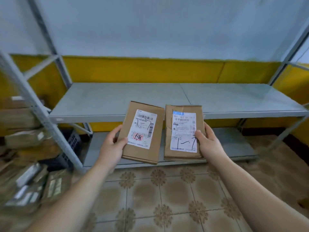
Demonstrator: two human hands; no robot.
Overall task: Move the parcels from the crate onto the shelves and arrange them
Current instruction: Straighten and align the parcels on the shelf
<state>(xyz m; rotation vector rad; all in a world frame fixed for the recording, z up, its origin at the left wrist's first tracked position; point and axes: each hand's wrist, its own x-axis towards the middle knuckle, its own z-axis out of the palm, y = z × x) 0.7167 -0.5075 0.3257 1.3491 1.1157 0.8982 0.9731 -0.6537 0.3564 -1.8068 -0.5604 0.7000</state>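
Two flat brown cardboard parcels with white shipping labels are held up side by side in front of a grey metal shelf (pixel 117 99). My left hand (pixel 112 144) grips the left parcel (pixel 143 114) by its lower left edge, thumb on the label side. My right hand (pixel 209 143) grips the right parcel (pixel 182 109) by its right edge, thumb on the label. Both labels face me and carry handwritten black marks. A lower shelf (pixel 230 144) runs beneath the upper one.
A dark plastic crate (pixel 70 144) sits on the floor at the left behind the shelf upright (pixel 40 114). Several more brown parcels (pixel 25 181) are piled at the far left. The floor is patterned tile (pixel 167 198). A yellow and pale wall stands behind the shelves.
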